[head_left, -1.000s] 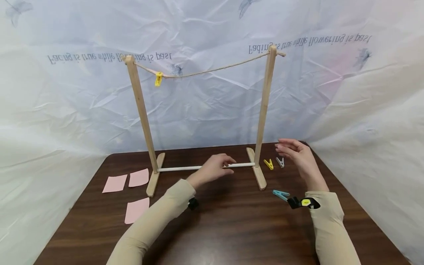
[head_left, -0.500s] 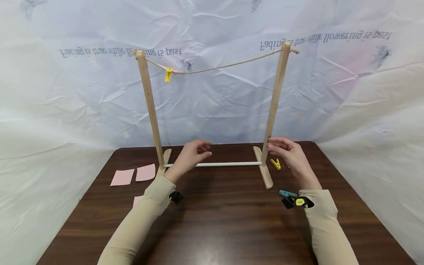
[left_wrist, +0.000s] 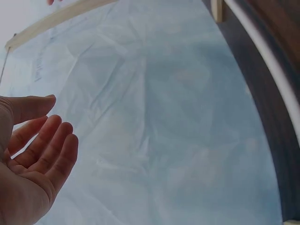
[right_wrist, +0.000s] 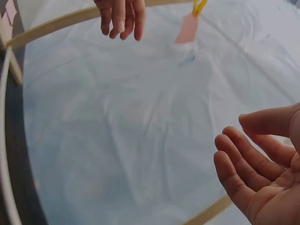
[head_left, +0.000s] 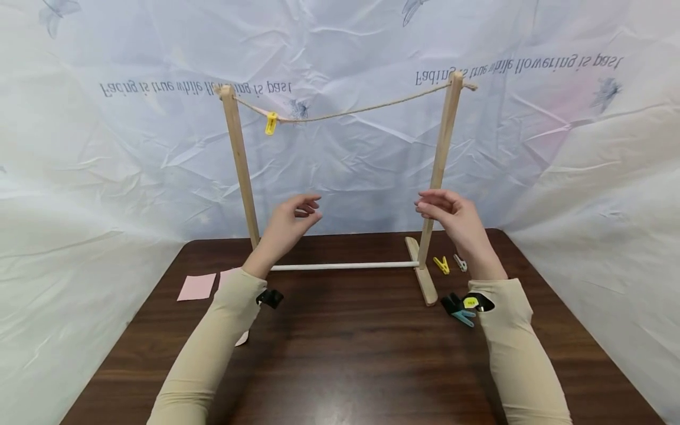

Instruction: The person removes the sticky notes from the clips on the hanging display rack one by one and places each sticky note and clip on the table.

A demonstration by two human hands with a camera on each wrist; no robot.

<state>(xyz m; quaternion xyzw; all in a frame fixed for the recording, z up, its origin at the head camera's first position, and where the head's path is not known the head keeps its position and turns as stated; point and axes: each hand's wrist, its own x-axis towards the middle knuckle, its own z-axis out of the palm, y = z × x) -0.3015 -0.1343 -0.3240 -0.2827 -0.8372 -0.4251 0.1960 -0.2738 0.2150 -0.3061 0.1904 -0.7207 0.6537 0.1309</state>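
My left hand is raised in the air near the left post of a wooden frame, fingers loosely bent, with nothing in it. In front of the right post hovers my right hand, also holding nothing, its thumb apart from the fingers. A twine line sags between the two post tops. Toward its left end a yellow clothespin is clipped on. In the right wrist view, a pink piece of paper hangs from that clothespin.
On the dark table, pink paper squares lie at left, some partly behind my left arm. At right lie a yellow clothespin, a grey one and a blue one. A white rod joins the frame's feet.
My left hand has moved left from the middle of the rod and risen. The right hand has risen and shifted slightly left. The head view has turned a little.
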